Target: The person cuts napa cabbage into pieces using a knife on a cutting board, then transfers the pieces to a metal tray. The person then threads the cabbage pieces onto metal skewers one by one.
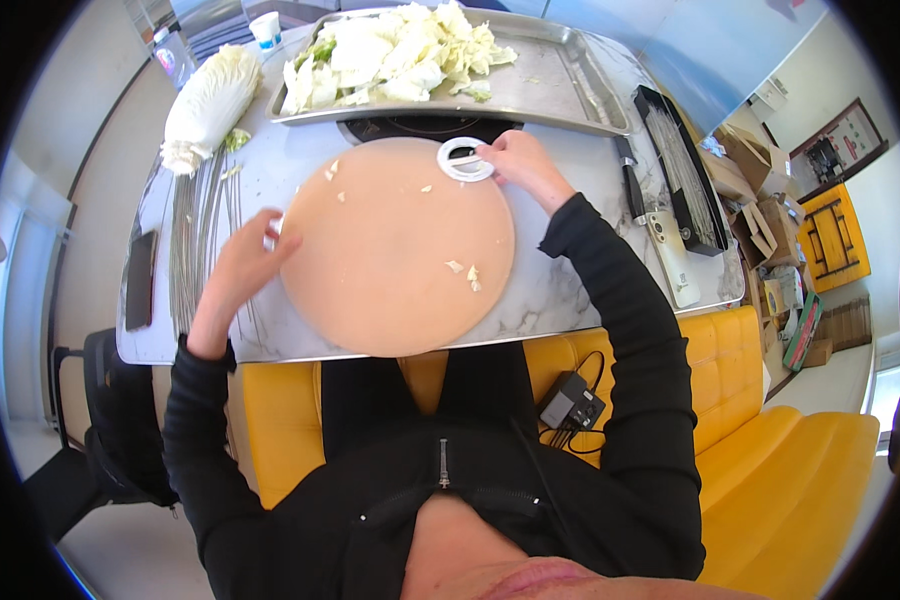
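A round, tan cutting board [397, 247] lies at the table's front edge, with small pale cabbage scraps [472, 277] on it. My right hand [525, 165] grips a white ring-shaped piece [466, 172] with a crossbar at the board's far right edge. Whether this ring is fixed to the board cannot be told. At the board's left edge, my left hand [247, 259] is slightly blurred, thumb and fingers apart, the thumb over the rim. Something small and white shows between them, not clearly held. Beyond the board, torn napa cabbage leaves [397, 60] fill part of a metal tray [562, 97].
A whole napa cabbage [213, 101] lies far left, near thin metal rods [191, 247] and a dark phone [141, 281]. To the right are a black-handled knife [631, 184], a black box of thin sticks [679, 165] and a light phone [671, 259]. A black cooktop [390, 129] shows under the tray.
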`<state>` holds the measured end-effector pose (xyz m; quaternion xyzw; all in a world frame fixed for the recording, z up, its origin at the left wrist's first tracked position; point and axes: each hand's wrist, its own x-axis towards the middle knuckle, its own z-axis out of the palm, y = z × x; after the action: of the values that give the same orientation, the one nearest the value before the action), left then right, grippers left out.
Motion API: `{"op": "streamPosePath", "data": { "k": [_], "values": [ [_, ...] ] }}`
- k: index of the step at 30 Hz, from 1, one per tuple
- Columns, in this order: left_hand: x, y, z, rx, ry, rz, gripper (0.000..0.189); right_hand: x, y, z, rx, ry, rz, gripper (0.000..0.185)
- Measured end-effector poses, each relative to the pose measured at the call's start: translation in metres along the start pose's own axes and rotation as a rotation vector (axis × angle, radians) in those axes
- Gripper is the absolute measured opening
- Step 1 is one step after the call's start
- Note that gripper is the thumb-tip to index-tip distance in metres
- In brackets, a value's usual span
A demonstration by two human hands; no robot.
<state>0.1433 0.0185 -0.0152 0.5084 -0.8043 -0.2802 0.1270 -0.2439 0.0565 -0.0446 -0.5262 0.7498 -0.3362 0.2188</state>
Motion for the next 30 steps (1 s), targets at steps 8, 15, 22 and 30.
{"op": "streamPosePath", "data": {
  "k": [8,15,22,30],
  "values": [
    [-0.029,-0.011,0.008,-0.339,0.003,-0.054,0.059,0.004,-0.010,0.012,0.816,-0.365,0.310,0.022],
    [-0.030,-0.015,0.007,-0.514,-0.034,-0.046,0.057,-0.059,-0.020,-0.002,1.111,-0.358,0.327,0.030],
    [0.043,0.026,0.006,-0.198,0.326,0.445,0.035,-0.142,-0.008,-0.082,0.997,0.101,0.153,0.026],
    [0.151,0.104,0.070,0.146,0.384,0.893,0.036,-0.112,0.062,-0.187,1.378,0.488,-0.061,0.027]
  ]
}}
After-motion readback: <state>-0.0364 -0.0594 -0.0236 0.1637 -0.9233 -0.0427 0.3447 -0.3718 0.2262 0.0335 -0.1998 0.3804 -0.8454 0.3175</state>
